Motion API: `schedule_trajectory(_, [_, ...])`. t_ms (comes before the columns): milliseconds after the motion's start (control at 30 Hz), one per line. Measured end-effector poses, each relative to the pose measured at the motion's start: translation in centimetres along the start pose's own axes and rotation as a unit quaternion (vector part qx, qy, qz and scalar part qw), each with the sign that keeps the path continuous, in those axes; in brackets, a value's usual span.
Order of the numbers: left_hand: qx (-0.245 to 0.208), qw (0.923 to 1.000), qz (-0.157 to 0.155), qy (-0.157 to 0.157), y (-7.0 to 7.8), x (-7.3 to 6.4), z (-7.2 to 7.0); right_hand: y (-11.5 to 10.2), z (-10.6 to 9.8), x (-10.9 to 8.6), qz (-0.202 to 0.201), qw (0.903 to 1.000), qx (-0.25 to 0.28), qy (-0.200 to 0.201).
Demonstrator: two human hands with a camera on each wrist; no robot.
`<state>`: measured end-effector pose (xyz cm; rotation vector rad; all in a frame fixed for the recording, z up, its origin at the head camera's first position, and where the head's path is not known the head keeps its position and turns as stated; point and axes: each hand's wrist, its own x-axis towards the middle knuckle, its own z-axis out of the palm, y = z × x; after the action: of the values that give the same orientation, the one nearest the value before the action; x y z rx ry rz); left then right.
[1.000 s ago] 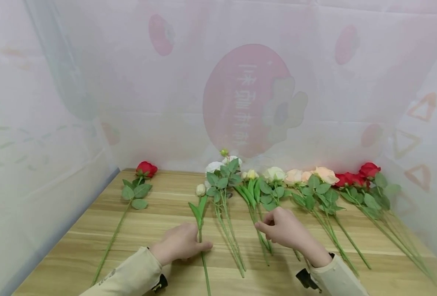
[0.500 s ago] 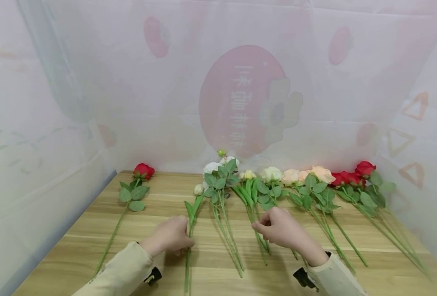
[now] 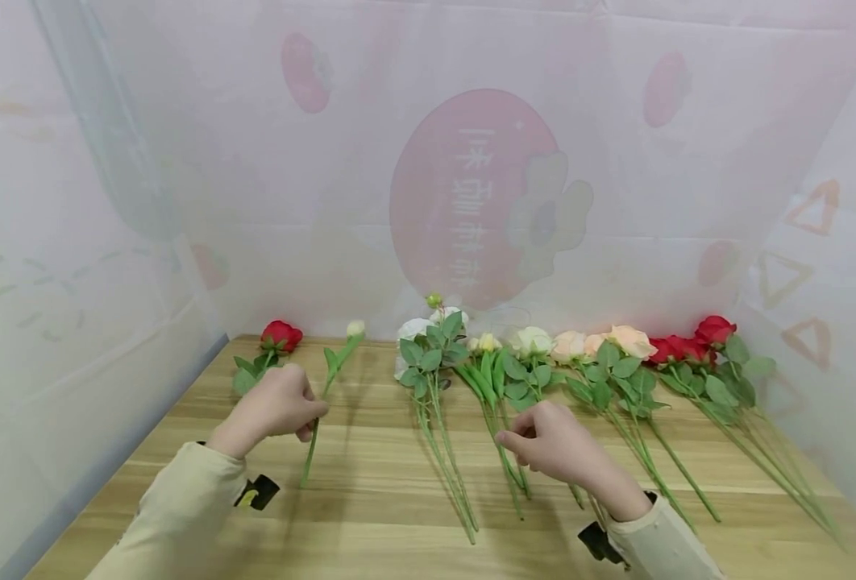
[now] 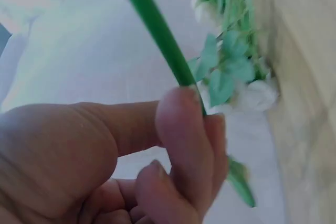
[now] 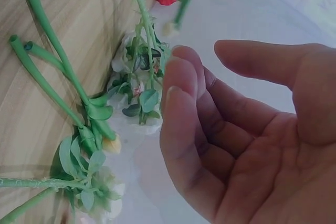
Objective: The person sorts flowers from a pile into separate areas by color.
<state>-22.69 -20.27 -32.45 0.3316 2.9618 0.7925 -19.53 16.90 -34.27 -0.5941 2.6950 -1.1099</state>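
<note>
My left hand (image 3: 276, 407) pinches the green stem of a white tulip (image 3: 355, 329) between thumb and fingers. The tulip tilts up and away to the right, lifted off the table. In the left wrist view the stem (image 4: 163, 32) passes behind the fingertips. My right hand (image 3: 566, 451) hovers over the stems of the yellowish tulips (image 3: 486, 374), its fingers loosely curled. Nothing lies between thumb and fingers of that hand (image 5: 247, 124) in the right wrist view. Just beyond the left hand lies a single red rose (image 3: 281, 334), its stem mostly hidden by the hand and sleeve.
White flowers (image 3: 417, 329) with leafy stems lie mid-table. To their right follow a cream rose (image 3: 533, 341), peach roses (image 3: 627, 342) and red roses (image 3: 714, 330), heads toward the back. A printed cloth (image 3: 348, 201) encloses the wooden table (image 3: 370, 524) at back and sides.
My left hand has picked the white tulip up from beside the white flowers and carried it left and away, toward the single red rose. The right hand has stayed nearly still.
</note>
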Motion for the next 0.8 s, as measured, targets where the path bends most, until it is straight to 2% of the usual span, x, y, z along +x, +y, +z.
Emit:
schedule_trajectory(133, [-0.024, 0.9986, 0.019, 0.044, -0.1, 0.1, -1.0, -0.2, -0.1, 0.0, -0.002, 0.9999, 0.004, 0.01])
schedule_trajectory(267, [-0.101, 0.9917, 0.023, 0.077, 0.6, 0.5, -0.4, -0.4, 0.1, 0.0, -0.001, 0.9998, 0.012, 0.019])
schedule_trajectory(400, [-0.21, 0.9726, 0.031, 0.095, 2.1, 0.8, 1.5, -0.8, 0.7, -0.1, -0.017, 0.9985, 0.05, 0.019])
schedule_trajectory(500, [-0.284, 0.9532, 0.044, 0.094, 3.3, 0.8, 3.2, -1.3, 1.3, -0.2, -0.028, 0.9959, 0.085, 0.014])
schedule_trajectory(600, [-0.335, 0.9365, 0.062, 0.082, 4.3, 0.5, 4.8, -1.7, 1.9, -0.3, -0.033, 0.9931, 0.112, 0.01])
schedule_trajectory(700, [-0.358, 0.9284, 0.076, 0.067, 5.1, 0.1, 6.2, -2.1, 2.4, -0.4, -0.037, 0.9902, 0.134, 0.01])
schedule_trajectory(800, [-0.366, 0.925, 0.088, 0.055, 5.7, -0.3, 7.2, -2.5, 2.8, -0.5, -0.041, 0.9875, 0.151, 0.02])
